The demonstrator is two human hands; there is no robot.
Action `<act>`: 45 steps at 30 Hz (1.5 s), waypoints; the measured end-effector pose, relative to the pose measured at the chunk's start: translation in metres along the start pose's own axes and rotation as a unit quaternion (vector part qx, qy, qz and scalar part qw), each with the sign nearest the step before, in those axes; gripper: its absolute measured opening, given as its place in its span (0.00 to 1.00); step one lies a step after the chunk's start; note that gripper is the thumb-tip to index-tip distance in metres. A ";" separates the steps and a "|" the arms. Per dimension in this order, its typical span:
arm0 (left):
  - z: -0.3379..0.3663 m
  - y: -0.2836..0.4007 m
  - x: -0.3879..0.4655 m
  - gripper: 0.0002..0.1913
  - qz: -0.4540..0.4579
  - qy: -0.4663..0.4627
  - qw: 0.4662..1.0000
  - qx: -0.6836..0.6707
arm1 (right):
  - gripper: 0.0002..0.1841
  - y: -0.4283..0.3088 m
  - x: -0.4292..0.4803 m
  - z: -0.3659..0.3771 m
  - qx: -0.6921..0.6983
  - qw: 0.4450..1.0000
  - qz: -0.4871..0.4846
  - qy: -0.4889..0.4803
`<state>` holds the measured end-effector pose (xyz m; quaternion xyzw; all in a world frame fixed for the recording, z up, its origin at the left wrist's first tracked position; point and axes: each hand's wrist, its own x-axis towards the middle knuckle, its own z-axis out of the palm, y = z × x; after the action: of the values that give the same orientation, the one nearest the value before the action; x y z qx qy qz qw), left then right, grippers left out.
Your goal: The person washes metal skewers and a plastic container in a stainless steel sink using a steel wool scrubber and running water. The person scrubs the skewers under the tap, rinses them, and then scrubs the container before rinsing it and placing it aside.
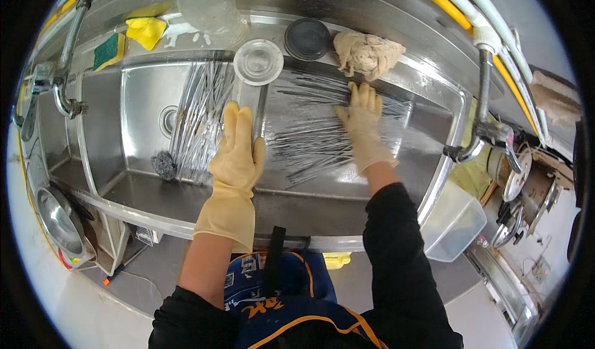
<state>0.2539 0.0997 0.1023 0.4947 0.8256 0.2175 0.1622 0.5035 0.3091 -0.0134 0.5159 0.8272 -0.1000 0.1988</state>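
My left hand (236, 151), in a cream rubber glove, lies with fingers extended on the divider between two steel sink basins, holding nothing visible. Beside it, many thin metal skewers (201, 116) lie lengthwise in the left basin (144, 89). A steel-wool scrubber (163, 164) touches their near end. My right hand (365, 119), gloved too and slightly blurred, presses down with spread fingers among more metal skewers (316, 137) in the right basin (404, 163). These lie crosswise in loose groups, partly hidden by the hand and forearm.
Along the back ledge are a green-and-yellow sponge (109, 51), a yellow cloth (146, 31), a plastic jug (214, 14), a dark round lid (307, 38) and a crumpled beige rag (367, 51). A clear lid (258, 62) rests on the divider. Faucets (65, 93) flank both sides.
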 end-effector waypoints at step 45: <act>0.001 -0.003 0.000 0.37 0.058 0.048 0.997 0.032 | 0.41 -0.015 -0.166 0.097 0.085 0.991 -0.107 -0.010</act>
<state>0.2519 0.0985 0.1001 0.5356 0.8090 0.2232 0.0935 0.5763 0.1309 -0.0298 0.4387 0.8641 -0.1954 0.1508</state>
